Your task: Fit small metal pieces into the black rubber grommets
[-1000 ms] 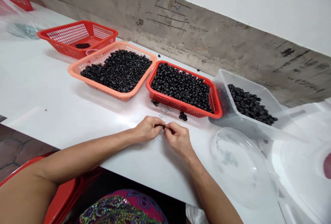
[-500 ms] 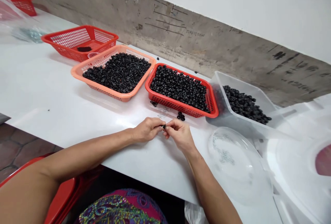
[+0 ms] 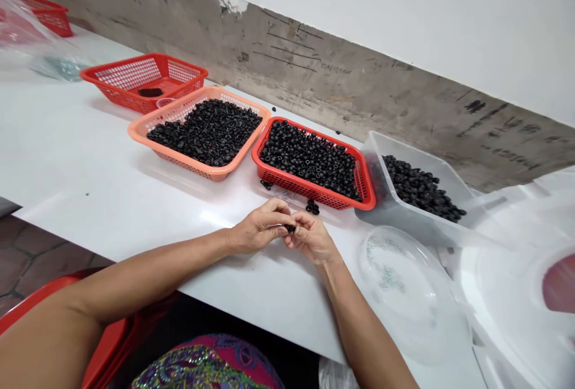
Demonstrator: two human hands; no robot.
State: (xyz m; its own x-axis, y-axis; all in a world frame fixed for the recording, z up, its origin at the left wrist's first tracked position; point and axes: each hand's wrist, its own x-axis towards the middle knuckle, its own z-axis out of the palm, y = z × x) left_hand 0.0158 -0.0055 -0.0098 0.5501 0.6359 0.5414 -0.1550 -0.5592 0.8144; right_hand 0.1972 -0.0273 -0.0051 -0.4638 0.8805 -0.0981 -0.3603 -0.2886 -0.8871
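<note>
My left hand (image 3: 257, 228) and my right hand (image 3: 315, 239) meet over the white table, fingertips pinched together around a small black ring-shaped part (image 3: 290, 228). Fingers cover most of it, so its exact form is hard to make out. Just beyond my hands lies a small cluster of loose black rings (image 3: 312, 207), in front of a red basket (image 3: 305, 186) filled with similar black rings. To the left of that stands a peach-coloured basket (image 3: 193, 166) heaped with small black parts.
Right of the red basket stands a translucent bin (image 3: 381, 200) holding black parts, with a clear round lid (image 3: 404, 305) nearer me. Another red basket (image 3: 121, 97) with a dark item is at the back left. A bare wall (image 3: 341, 78) runs behind.
Both hands have drawn closer, with the fingers overlapping more around the black ring-shaped part. The whole view has shifted slightly; the baskets and bin stay in place.
</note>
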